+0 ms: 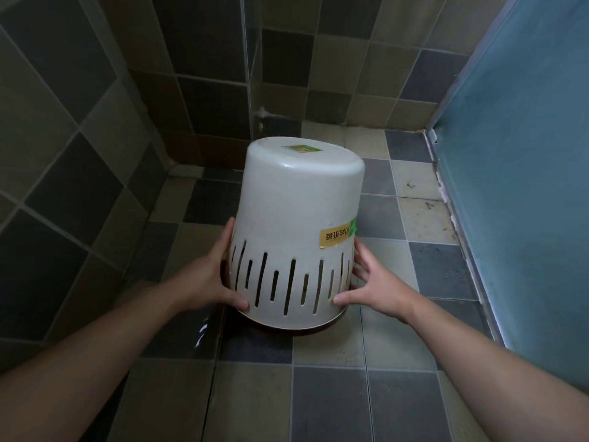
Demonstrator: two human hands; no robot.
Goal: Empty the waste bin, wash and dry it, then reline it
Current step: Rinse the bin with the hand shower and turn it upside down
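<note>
A cream plastic waste bin (296, 212) stands upside down, its base up and its dark brown rim down near the tiled floor. Vertical slots ring its lower wall, and a yellow label sits on its right side. My left hand (210, 279) holds the bin's left side near the rim, thumb on the front wall and fingers round the far side. My right hand (373, 285) holds the right side the same way, thumb on the front. Whether the rim touches the floor I cannot tell.
The floor (334, 393) is grey and beige tile, wet in places, with a shiny puddle (202, 330) left of the bin. Tiled walls (79, 138) close the left and back. A blue frosted panel (526, 186) runs along the right.
</note>
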